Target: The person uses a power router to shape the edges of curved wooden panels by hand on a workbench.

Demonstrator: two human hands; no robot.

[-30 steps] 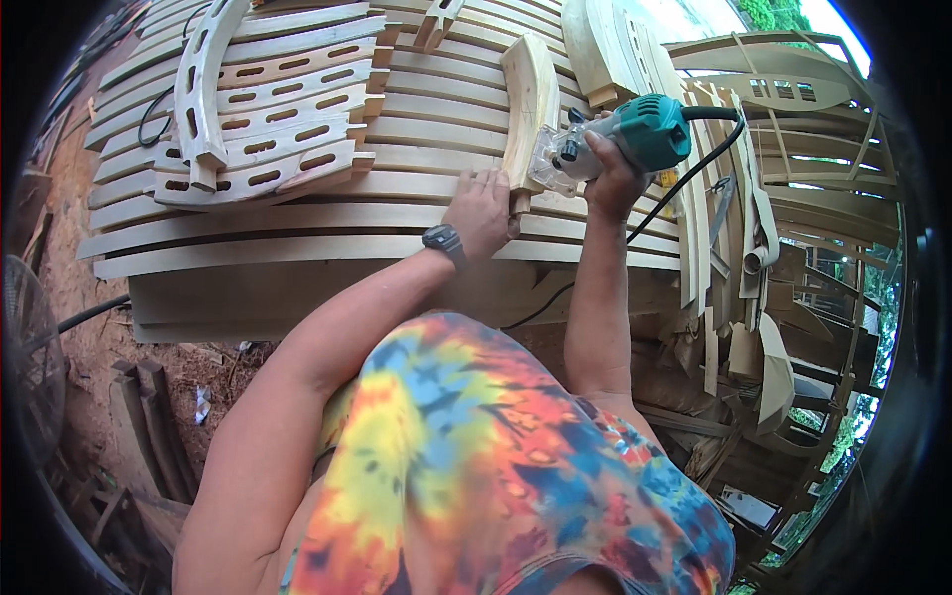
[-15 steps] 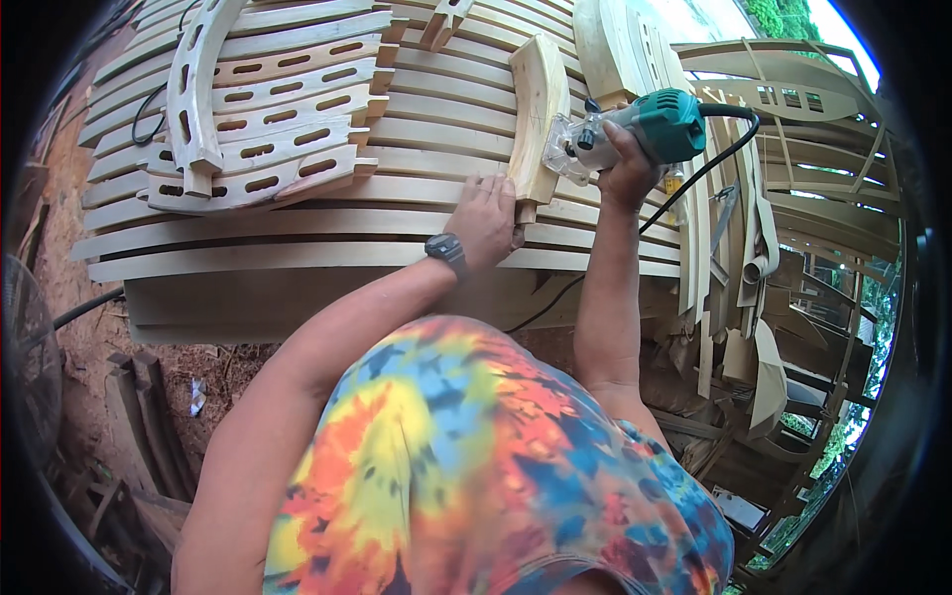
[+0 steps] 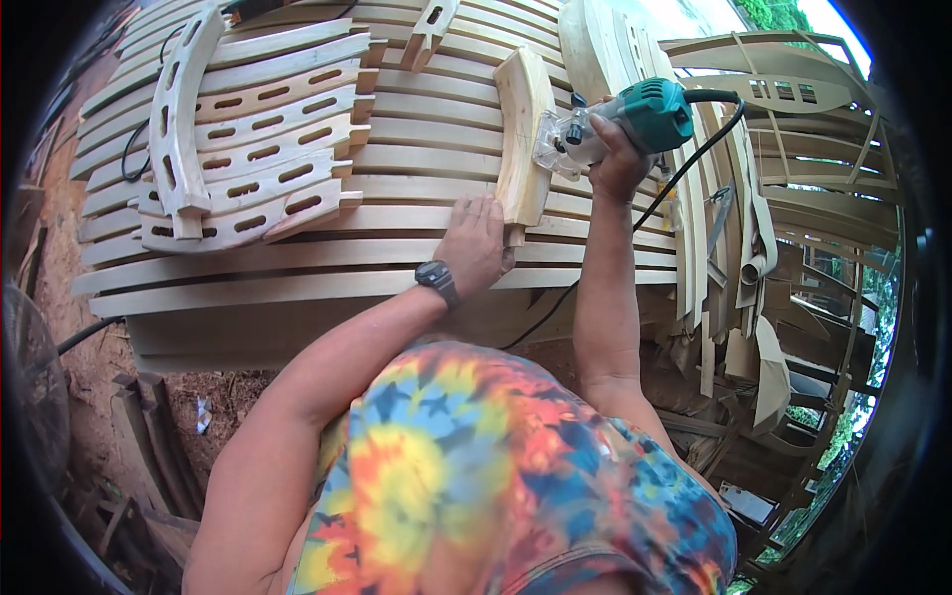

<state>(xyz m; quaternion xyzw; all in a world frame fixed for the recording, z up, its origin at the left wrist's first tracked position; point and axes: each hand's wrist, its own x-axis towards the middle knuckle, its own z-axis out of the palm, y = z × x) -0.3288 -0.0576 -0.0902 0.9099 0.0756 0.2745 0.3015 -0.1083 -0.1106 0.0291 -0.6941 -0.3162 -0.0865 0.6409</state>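
Note:
A curved wooden piece with a tenon at its near end lies on a slatted wooden surface. My left hand, with a watch on the wrist, grips its near end: the fingers press along the left side and the thumb is by the tenon. In my right hand is a teal and grey trim router, held sideways by its body. The router's clear base sits against the right side of the wooden piece. Its bit is hidden from sight.
Several slotted wooden pieces lie side by side at left, with another slotted piece across them. A short slotted piece lies farther back. The router's black cord loops down at right, near stacked boards.
The whole view has shifted slightly, so the bench and wood sit lower and more to the left. Both hands keep their holds, and the router stays against the wooden piece.

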